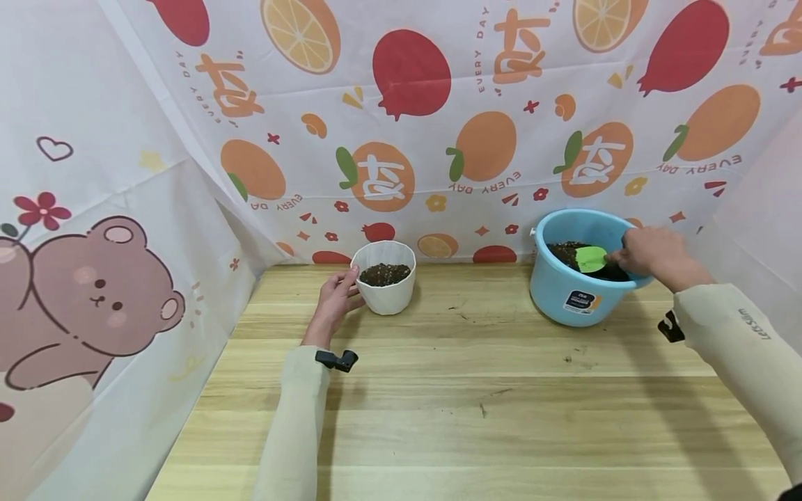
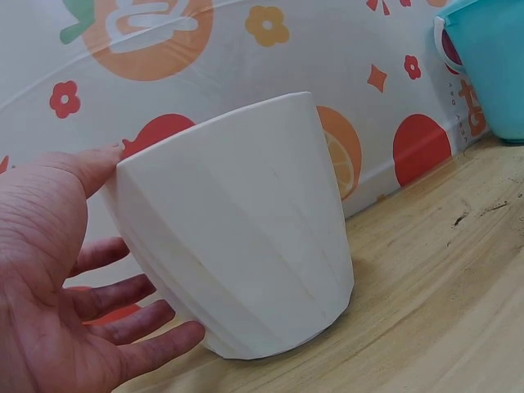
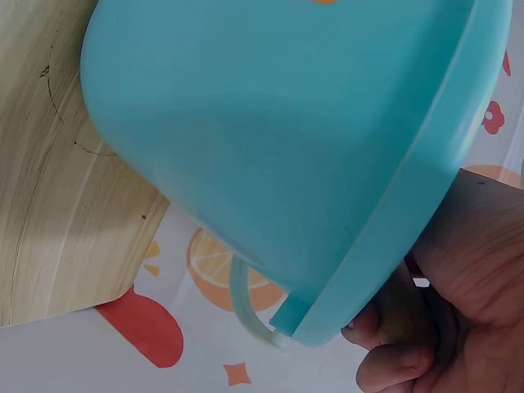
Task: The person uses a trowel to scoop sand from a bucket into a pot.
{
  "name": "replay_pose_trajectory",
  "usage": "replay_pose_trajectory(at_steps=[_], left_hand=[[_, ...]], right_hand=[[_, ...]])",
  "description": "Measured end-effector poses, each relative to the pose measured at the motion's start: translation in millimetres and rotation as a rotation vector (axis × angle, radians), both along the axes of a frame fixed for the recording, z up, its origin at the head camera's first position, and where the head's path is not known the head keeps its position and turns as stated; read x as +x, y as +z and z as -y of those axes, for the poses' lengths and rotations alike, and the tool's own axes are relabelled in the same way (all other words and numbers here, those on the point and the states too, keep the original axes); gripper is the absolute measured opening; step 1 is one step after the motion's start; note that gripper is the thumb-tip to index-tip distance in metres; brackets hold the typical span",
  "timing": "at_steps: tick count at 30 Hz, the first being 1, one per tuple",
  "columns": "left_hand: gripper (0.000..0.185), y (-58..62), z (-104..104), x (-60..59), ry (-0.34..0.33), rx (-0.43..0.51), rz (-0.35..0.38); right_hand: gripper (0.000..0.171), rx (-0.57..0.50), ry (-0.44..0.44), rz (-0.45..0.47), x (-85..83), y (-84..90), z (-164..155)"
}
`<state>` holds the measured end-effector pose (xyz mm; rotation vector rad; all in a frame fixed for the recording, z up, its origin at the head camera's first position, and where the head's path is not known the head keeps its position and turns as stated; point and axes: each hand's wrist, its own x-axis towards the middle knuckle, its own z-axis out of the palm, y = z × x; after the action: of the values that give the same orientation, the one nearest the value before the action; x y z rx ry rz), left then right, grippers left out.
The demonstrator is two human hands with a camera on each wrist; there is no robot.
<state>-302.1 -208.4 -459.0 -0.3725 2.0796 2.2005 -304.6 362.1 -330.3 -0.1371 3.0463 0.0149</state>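
A white ribbed flowerpot with dark soil in it stands on the table near the back wall. My left hand rests against the pot's left side, thumb at the rim and fingers spread along the wall, as the left wrist view shows closely. On the right, my right hand reaches over the rim of a light blue bucket and grips a small green trowel. The trowel's blade lies over the dark soil inside the bucket; its handle is hidden by the hand. In the right wrist view, curled fingers show beyond the bucket's rim.
The wooden table has a few dark crumbs between pot and bucket. A fruit-printed cloth hangs along the back edge, and a bear-printed cloth hangs at the left. A pale handle hangs on the bucket's side.
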Motion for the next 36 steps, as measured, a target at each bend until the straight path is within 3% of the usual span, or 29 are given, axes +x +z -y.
replay_pose_trajectory(at_steps=[13, 36], left_hand=[[0.065, 0.5, -1.1, -1.2, -0.002, 0.013, 0.008], [0.064, -1.0, -1.0, -0.2, 0.015, -0.003, -0.003]], right_hand=[[0.042, -0.088, 0.037, 0.03, -3.5, 1.4, 7.3], [0.049, -0.161, 0.003, 0.064, 0.6, -4.9, 13.9]])
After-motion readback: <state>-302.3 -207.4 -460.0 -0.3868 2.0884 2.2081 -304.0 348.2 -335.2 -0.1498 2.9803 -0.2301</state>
